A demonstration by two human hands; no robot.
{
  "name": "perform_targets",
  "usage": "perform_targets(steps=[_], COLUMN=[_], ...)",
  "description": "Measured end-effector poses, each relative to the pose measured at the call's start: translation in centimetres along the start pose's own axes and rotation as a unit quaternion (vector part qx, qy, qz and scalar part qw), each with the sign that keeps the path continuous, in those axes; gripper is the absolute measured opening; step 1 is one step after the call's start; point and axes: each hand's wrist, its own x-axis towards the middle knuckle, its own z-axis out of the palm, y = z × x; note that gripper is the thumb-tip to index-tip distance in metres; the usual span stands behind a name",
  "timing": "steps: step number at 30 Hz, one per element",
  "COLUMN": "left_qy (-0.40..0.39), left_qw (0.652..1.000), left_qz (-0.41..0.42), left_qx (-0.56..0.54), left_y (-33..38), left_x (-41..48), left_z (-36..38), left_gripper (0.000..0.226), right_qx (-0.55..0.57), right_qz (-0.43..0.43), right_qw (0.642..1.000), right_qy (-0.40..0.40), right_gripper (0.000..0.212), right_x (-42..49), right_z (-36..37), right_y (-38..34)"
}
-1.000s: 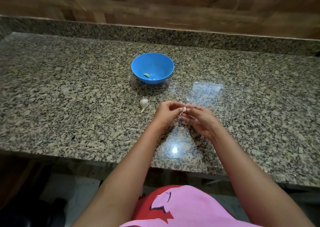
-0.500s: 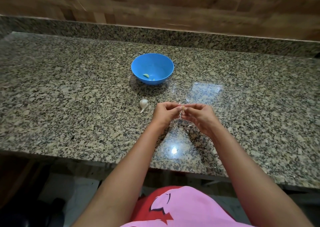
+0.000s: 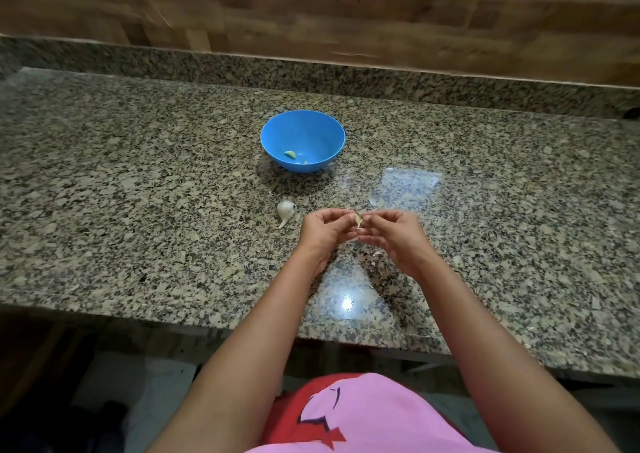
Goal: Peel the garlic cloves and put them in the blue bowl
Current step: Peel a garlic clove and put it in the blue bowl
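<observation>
A small garlic clove (image 3: pixel 358 219) is pinched between my left hand (image 3: pixel 327 231) and my right hand (image 3: pixel 389 234), just above the granite counter; most of the clove is hidden by my fingertips. The blue bowl (image 3: pixel 313 130) stands beyond my hands and holds a peeled clove (image 3: pixel 290 155) and another small piece. An unpeeled white garlic clove (image 3: pixel 285 210) with a tail lies on the counter, left of my left hand.
Bits of papery garlic skin (image 3: pixel 376 254) lie on the granite counter (image 3: pixel 138 210) under my right hand. A raised granite backsplash (image 3: pixel 346 75) and a wooden wall run along the far side. The counter's front edge is below my forearms.
My hands have stayed together over the same spot, with small finger movements on the clove. The bowl and the unpeeled clove have not moved.
</observation>
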Motion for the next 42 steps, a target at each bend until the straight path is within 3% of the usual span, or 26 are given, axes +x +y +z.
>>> perform_targets(steps=[6,9,13,19,24,31,42], left_qy=[-0.022,-0.038,-0.029,-0.042,-0.053,-0.071,-0.060], left_qw=[0.999,0.998,1.000,0.999,0.995,0.986,0.980], left_qz=[0.006,0.002,-0.006,-0.003,0.043,0.078,0.082], left_qx=[0.040,0.053,0.009,0.013,0.075,0.130,0.170], left_y=[0.1,0.3,0.6,0.0,-0.1,0.4,0.7], left_x=[0.0,0.0,0.1,0.4,0.2,0.1,0.2], left_z=[0.1,0.1,0.1,-0.4,-0.4,-0.5,0.0], left_gripper=[0.015,0.014,0.008,0.020,0.018,0.015,0.013], right_qx=[-0.029,-0.070,-0.064,-0.187,-0.048,0.115,0.146], right_qz=[0.002,-0.008,0.010,0.016,0.048,0.059,0.050], right_qw=[1.000,0.997,0.998,0.982,0.998,0.992,0.988], right_qy=[0.000,0.013,0.020,0.031,-0.015,0.001,0.024], right_gripper=[0.016,0.009,0.016,0.010,0.009,0.010,0.009], right_x=[-0.2,0.0,0.2,0.4,0.0,-0.1,-0.1], right_z=[-0.2,-0.2,-0.7,-1.1,-0.8,-0.9,-0.8], right_y=[0.1,0.1,0.2,0.6,-0.2,-0.1,-0.3])
